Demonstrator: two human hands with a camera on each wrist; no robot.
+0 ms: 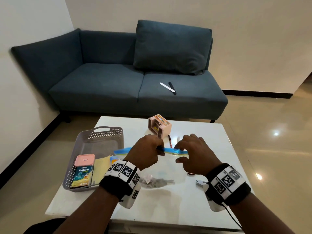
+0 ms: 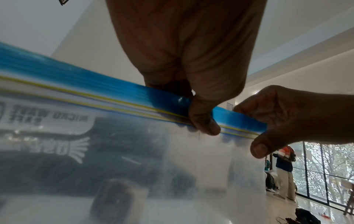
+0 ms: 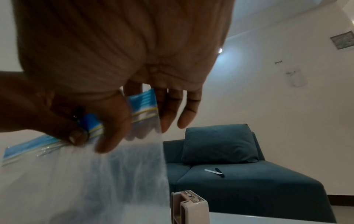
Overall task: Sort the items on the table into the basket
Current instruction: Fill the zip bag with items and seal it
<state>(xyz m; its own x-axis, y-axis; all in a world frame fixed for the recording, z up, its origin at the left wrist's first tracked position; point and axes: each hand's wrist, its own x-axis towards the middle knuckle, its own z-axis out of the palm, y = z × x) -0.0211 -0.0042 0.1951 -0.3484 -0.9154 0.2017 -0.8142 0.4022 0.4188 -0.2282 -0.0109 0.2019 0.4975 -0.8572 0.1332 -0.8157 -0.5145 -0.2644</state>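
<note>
Head view: left hand (image 1: pixel 146 151) and right hand (image 1: pixel 191 152) pinching zip bag (image 1: pixel 175 150), pink organizer (image 1: pixel 159 126) behind

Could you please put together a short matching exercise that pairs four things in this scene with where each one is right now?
Things:
1. zip bag
2. Koflet-H box
3. nail files
4. pink organiser

Places:
A. on the sofa seat
B. in the basket
C. held up by its blue strip between both hands
D. standing on the table, beyond the hands

Pairs: 1-C, 2-B, 3-A, 4-D
</note>
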